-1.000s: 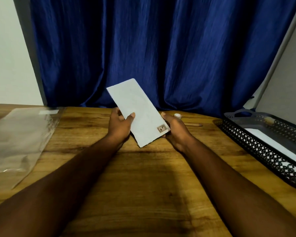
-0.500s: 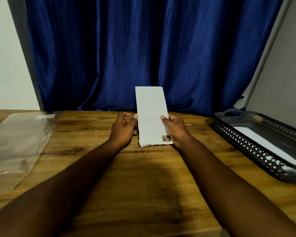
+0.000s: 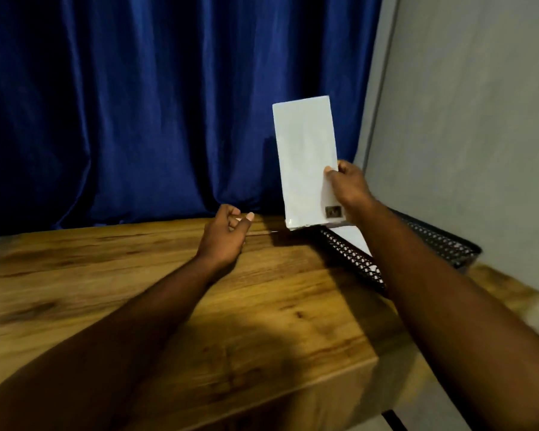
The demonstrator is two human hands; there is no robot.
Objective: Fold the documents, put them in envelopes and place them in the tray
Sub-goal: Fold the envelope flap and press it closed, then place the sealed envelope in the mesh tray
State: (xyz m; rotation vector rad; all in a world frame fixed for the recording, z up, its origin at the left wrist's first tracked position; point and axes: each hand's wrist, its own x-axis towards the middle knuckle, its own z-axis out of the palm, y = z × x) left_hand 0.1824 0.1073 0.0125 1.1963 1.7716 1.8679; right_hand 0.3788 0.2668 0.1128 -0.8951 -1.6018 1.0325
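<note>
Right hand (image 3: pixel 349 185) pinches a white rectangular paper envelope (image 3: pixel 305 157) at its lower right edge: thumb on the near face, the other fingers behind it and out of sight. The envelope is upright with its long side near vertical and leaning slightly; a small brown square mark (image 3: pixel 333 212) sits at its lower right corner. It is in the air, with its bottom edge above the far end of the black perforated metal tray (image 3: pixel 355 259); contact with the tray cannot be confirmed, probably none. The tray sits at the right side of the brown wooden tabletop (image 3: pixel 262 306), close to the grey wall (image 3: pixel 464 119). A flat white paper item (image 3: pixel 353 239) already lies inside it. Left hand (image 3: pixel 223 241) hovers low over the tabletop, left of the envelope and apart from it, fingers loosely curled and holding nothing. Judged step: setting the filled envelope into the tray. To do it well, tip the envelope from upright to flat, line its long side up with the tray's length, and lower it onto the paper already there before the pinch lets go. Risk: a corner catching the mesh wall, or the envelope resting propped on the rim.
</note>
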